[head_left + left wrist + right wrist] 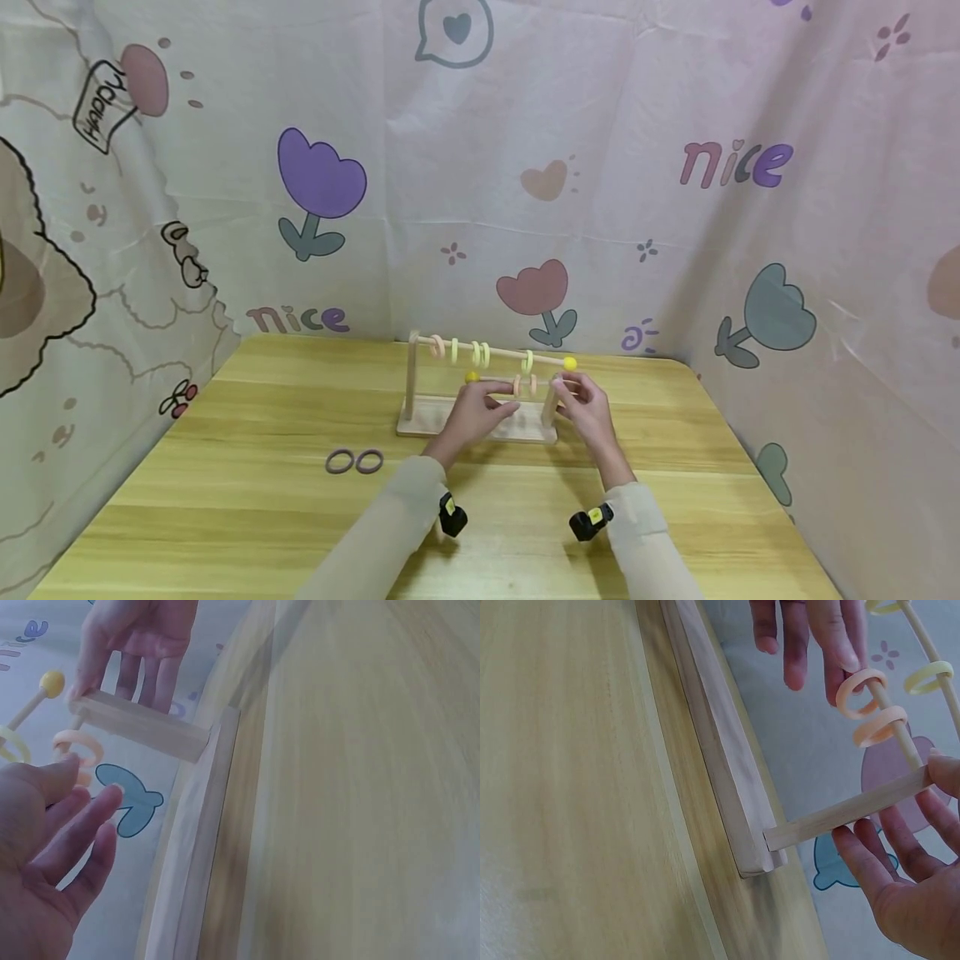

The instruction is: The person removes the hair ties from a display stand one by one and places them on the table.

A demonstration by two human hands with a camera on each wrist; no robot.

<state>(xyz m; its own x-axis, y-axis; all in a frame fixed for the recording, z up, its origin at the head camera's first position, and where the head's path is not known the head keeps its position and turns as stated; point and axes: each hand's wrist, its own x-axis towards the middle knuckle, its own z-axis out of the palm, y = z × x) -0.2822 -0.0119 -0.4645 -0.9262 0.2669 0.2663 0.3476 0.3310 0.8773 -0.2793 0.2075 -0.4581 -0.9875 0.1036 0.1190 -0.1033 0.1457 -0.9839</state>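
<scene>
A wooden ring stand (420, 427) has an upper rod (510, 353) and a lower rod (28, 709), each tipped with a yellow ball. On the lower rod hang two orange rings (880, 726). My left hand (474, 414) reaches in front of the stand, thumb and a finger pinching the orange ring farther from the post; its other fingers spread free. At the right, my right hand (588, 408) grips the top of the short post (840, 808), thumb on the top end and fingers along the outer side. Pale green rings (480, 354) and a peach ring (437, 347) hang on the upper rod.
Two purple rings (355, 461) lie on the wooden table (247, 500), left of the stand. A printed curtain (450, 167) hangs behind the table and along its sides. The tall left post (411, 379) rises from the stand's base.
</scene>
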